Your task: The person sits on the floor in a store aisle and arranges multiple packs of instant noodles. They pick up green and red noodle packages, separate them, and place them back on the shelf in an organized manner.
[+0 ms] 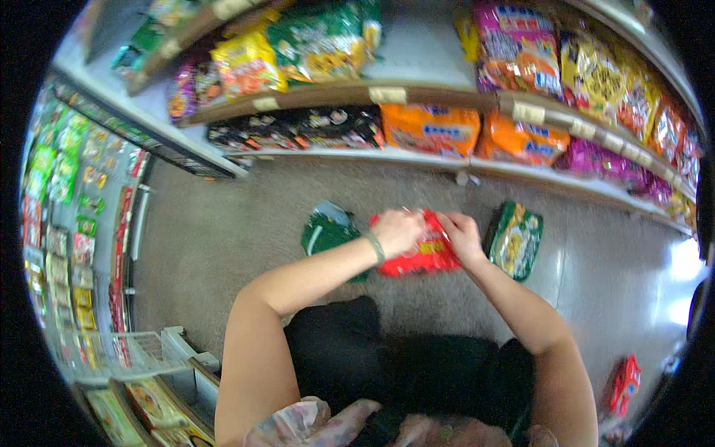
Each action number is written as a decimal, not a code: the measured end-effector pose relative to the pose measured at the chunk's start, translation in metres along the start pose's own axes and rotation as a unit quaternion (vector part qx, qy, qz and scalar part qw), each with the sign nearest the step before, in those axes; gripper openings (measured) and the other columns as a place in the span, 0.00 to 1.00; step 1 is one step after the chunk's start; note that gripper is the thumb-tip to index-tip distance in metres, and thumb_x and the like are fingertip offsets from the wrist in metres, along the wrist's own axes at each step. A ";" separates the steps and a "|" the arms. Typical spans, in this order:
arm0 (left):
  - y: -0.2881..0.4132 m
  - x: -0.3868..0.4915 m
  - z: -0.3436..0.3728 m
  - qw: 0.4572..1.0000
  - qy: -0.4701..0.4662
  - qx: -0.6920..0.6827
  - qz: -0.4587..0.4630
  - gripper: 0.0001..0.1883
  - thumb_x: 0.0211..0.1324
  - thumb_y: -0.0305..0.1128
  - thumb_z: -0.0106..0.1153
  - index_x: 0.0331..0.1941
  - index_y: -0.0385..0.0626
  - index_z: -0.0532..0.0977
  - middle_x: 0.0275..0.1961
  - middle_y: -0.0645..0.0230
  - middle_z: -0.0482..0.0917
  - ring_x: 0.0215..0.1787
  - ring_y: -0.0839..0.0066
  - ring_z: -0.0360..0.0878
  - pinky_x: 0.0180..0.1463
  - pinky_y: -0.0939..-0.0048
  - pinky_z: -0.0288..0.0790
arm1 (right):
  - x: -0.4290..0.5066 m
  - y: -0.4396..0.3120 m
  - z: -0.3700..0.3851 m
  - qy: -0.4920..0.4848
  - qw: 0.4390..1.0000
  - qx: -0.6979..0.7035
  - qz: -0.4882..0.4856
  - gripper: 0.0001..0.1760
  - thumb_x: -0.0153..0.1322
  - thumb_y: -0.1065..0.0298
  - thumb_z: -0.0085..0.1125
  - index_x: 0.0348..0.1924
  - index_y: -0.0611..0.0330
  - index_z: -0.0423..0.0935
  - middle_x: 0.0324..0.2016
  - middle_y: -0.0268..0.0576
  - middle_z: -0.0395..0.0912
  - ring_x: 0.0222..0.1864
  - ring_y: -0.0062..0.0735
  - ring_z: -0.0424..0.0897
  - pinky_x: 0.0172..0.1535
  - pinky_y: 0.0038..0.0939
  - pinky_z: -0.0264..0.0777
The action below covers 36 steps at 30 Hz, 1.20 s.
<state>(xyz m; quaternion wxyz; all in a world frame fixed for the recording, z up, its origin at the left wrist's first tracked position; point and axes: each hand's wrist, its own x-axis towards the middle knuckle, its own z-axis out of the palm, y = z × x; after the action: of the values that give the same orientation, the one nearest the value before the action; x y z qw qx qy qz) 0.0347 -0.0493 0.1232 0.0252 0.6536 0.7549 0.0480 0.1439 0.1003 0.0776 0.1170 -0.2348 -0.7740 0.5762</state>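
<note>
A red plastic food packet is between my hands, low over the floor. My left hand, with a pale green bangle at the wrist, grips its upper left part and is blurred. My right hand pinches the upper right edge, thumb on the near face. Left of it, partly behind my left forearm, sits a dark green bag with a pale grey-blue piece on top. On the floor to the right lies a green food packet.
Ahead, a shelf holds orange noodle packets, black packets and other bags. A rack of hanging packets stands at left, shelved packs at lower left. Another red packet lies on the floor at lower right.
</note>
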 end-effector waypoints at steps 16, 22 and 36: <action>-0.074 0.022 0.106 0.965 0.034 -0.253 -0.059 0.05 0.58 0.31 0.54 0.32 0.42 0.73 0.23 0.55 0.78 0.25 0.54 0.78 0.29 0.53 0.71 | 0.059 0.056 0.020 -0.095 0.885 -0.346 -0.298 0.06 0.63 0.67 0.58 0.28 0.57 0.71 0.27 0.43 0.76 0.31 0.43 0.78 0.36 0.39 0.72; -0.081 0.041 0.114 0.977 0.038 -0.208 0.019 0.05 0.50 0.28 0.58 0.33 0.44 0.75 0.21 0.59 0.78 0.22 0.62 0.78 0.27 0.59 0.71 | 0.072 0.079 0.036 -0.032 0.934 -0.314 -0.168 0.09 0.63 0.64 0.58 0.26 0.58 0.70 0.23 0.47 0.76 0.26 0.46 0.79 0.30 0.41 0.74; -0.084 0.036 0.097 0.974 0.122 -0.165 0.098 0.07 0.54 0.27 0.57 0.38 0.40 0.75 0.20 0.65 0.76 0.22 0.69 0.78 0.28 0.68 0.72 | 0.107 0.182 0.013 0.104 0.945 -0.279 0.134 0.14 0.67 0.59 0.49 0.31 0.61 0.76 0.28 0.60 0.80 0.33 0.61 0.80 0.39 0.50 0.75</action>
<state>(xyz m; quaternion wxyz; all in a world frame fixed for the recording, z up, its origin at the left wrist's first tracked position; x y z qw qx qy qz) -0.0429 -0.0216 0.0184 0.0357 0.7003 0.6662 0.2539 0.0872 0.1836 -0.1088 0.0484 -0.4186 -0.8486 0.3198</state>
